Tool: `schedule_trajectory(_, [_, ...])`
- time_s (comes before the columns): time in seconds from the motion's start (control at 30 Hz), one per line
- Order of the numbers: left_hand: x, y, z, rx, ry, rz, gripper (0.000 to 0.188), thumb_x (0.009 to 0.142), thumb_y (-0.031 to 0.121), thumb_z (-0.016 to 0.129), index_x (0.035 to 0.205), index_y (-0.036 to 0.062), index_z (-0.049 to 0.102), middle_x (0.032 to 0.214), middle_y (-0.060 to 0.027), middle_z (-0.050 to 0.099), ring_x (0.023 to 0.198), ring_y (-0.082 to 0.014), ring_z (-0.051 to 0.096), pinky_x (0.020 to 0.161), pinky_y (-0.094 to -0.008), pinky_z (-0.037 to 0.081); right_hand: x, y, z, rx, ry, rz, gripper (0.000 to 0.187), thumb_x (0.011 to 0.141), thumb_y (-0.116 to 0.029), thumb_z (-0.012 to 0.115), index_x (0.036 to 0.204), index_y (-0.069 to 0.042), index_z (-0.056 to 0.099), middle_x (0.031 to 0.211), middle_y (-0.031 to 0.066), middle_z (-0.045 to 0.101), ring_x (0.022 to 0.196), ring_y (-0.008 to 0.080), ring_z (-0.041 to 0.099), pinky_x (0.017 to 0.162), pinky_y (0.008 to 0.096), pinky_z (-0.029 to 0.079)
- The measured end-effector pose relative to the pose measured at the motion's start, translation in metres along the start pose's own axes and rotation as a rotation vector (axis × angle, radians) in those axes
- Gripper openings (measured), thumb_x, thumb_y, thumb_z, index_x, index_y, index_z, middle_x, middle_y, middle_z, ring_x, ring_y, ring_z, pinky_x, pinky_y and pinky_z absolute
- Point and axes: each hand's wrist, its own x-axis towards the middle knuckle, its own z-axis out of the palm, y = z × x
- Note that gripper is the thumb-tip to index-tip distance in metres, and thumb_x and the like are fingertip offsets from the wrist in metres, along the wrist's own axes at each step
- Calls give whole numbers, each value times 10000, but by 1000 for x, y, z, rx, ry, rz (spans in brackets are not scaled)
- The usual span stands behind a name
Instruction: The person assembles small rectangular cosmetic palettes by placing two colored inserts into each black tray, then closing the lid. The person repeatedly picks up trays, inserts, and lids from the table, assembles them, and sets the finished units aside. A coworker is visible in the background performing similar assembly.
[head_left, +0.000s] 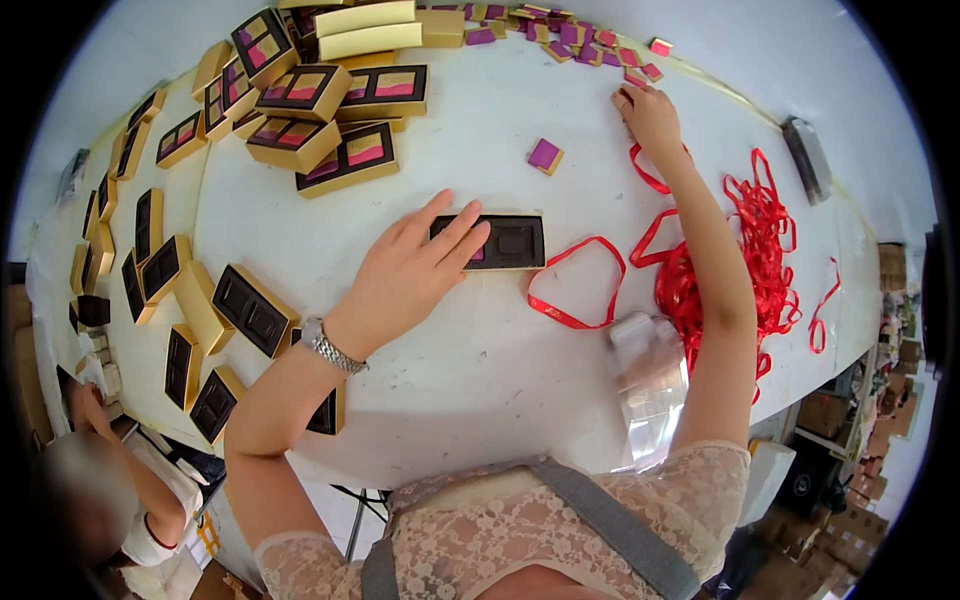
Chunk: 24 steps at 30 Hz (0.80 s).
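Observation:
My left hand [405, 270], with a metal-banded watch [333, 345] on its wrist, rests with spread fingers over the left end of a gold box with a dark compartment insert [516, 242]. A bit of purple shows below its fingertips; the rest of that end is hidden. My right hand [652, 118] is stretched far out beside small pink squares [634, 77] at the back of the table. Its fingers are bent together, and whatever they hold is hidden. A loop of red ribbon [580, 323] lies against the box's right side. One purple-and-gold square [544, 156] lies farther back.
Filled gold boxes [345, 160] are stacked at the back left; boxes with dark inserts [255, 310] lie along the left. Tangled red ribbon [770, 290] and clear plastic packaging [648, 375] lie by my right arm. Purple squares [575, 35] are scattered behind. Another person [150, 500] is at lower left.

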Motion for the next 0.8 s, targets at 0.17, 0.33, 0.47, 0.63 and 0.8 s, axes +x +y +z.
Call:
schedule_trajectory(0.17, [-8, -3, 3, -3, -18, -99, 649, 751, 131, 762, 1341, 3, 523, 1471, -123, 460, 1355, -308, 444, 1006, -352, 484, -23, -80, -65, 1015, -186, 137, 210, 912, -137, 626, 1086, -41, 693, 953, 85, 713, 772, 217, 682, 714, 315, 552])
schedule_trajectory(0.33, [-8, -2, 8, 70, -14, -95, 622, 786, 81, 717, 1362, -9, 501, 1479, -145, 445, 1387, -300, 413, 1044, -362, 455, -106, -161, -106, 1267, -186, -166, 118, 846, -36, 700, 964, -40, 705, 935, 59, 687, 758, 209, 646, 690, 295, 538])
schedule_trajectory(0.47, [-8, -5, 6, 39, -34, -90, 633, 796, 86, 712, 1376, -15, 482, 1494, -163, 422, 1402, -304, 390, 1063, -370, 437, -104, -153, -98, 865, 162, -614, 166, 753, -87, 775, 905, -57, 712, 955, 35, 676, 850, 229, 618, 753, 335, 527])
schedule_trajectory(0.63, [-27, -7, -43, -76, -218, -212, 702, 805, 152, 728, 1414, -20, 424, 1529, -176, 366, 1409, -321, 363, 1108, -402, 386, -108, -155, -114, 739, 58, -794, 235, 705, -174, 796, 867, -45, 684, 935, 26, 662, 931, 252, 598, 828, 378, 496])
schedule_trajectory(0.8, [-104, 52, -117, -14, -407, -673, 861, 735, 275, 803, 1432, -27, 399, 1550, -209, 314, 1382, -421, 355, 1124, -455, 350, -111, -161, -108, 894, -214, -669, 367, 738, -170, 796, 1027, -64, 596, 1118, 114, 615, 1021, 291, 579, 858, 411, 483])
